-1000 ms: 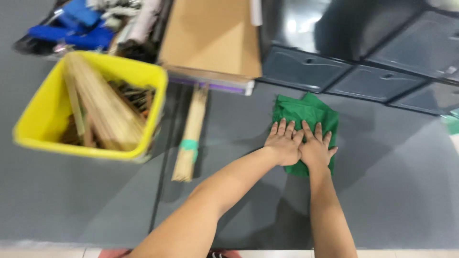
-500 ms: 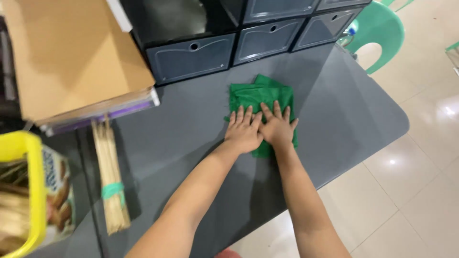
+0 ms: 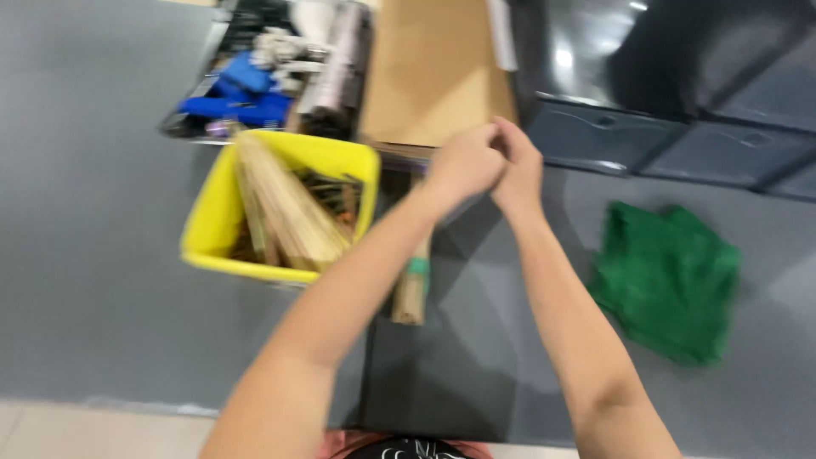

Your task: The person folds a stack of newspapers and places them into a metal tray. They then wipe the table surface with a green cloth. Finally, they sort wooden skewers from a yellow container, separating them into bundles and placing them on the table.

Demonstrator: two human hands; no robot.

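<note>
Where the two hands meet above the table: everything below placed from that point.

Forearms: stretched forward from the lower edge, closing toward each other.
Left hand (image 3: 463, 166): fingers curled, pressed against the right; blurred, cannot tell if anything is inside.
Right hand (image 3: 514, 166): touching the left, fingers bent; hold equally unclear.
Bundle of sticks (image 3: 414, 285): below the hands, flat on the grey table (image 3: 476, 374), tied by a green band.
Green cloth (image 3: 667, 276): well right and nearer, folded, lying free, touched by no hand.
Yellow bin (image 3: 204, 234): left of the hands, holding loose sticks together.
Cardboard box (image 3: 433, 72): just beyond.
Dark drawers (image 3: 671, 149): beyond, right.
</note>
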